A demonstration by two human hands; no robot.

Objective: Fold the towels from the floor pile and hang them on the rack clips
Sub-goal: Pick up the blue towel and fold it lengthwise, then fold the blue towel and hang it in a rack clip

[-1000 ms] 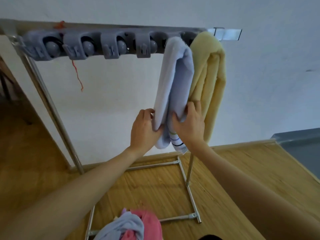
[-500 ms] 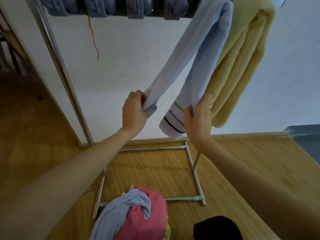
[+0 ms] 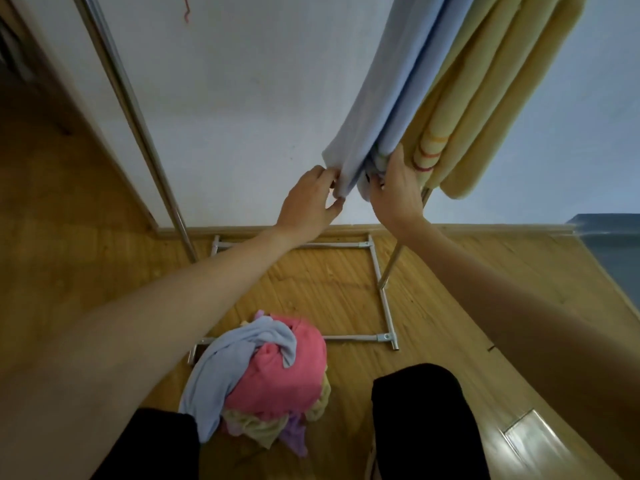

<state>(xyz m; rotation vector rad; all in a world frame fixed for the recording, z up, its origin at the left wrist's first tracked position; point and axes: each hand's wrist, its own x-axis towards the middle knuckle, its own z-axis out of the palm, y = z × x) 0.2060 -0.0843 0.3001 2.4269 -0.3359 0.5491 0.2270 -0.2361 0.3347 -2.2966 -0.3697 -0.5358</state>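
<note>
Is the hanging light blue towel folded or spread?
Folded: the light blue towel hangs in narrow doubled layers, both hands at its lower end.

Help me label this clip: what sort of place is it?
Probably a room in a home: wood floor, plain white wall, a metal rack with towels hanging, and a laundry pile on the floor.

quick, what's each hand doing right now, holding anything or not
Left hand: pinches the bottom edge of the hanging light blue terry towel.
Right hand: fingers curled on the same towel's lower end, beside the folded yellow towel.
</note>
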